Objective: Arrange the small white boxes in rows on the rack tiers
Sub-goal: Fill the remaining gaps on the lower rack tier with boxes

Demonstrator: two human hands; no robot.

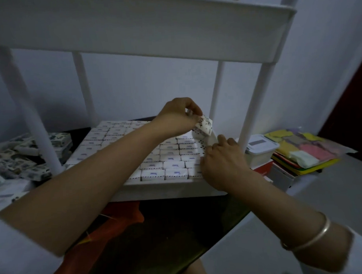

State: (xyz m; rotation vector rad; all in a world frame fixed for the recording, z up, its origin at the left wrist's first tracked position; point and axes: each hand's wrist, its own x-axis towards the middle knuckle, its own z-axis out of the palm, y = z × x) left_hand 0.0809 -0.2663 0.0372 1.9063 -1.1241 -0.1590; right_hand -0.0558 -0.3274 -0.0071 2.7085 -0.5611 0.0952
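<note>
**Head view: one box held over the lower tier**

The left grip (179, 116) pinches one patterned small white box (204, 125), tilted, over the far right corner of the rows of boxes (164, 166) filling the lower tier (167, 190). The right grip (222, 162) sits just below-right of that box, fingers bent against the rows' right edge; holding or only touching, cannot tell. Loose patterned boxes (23, 160) lie well left of both grips

dim room, pale bluish wall (133, 81) behind dark table (189, 218).

boxes (174, 164) in rows on tier (169, 189) | container (259, 149) right | packs (19, 161) left
</note>
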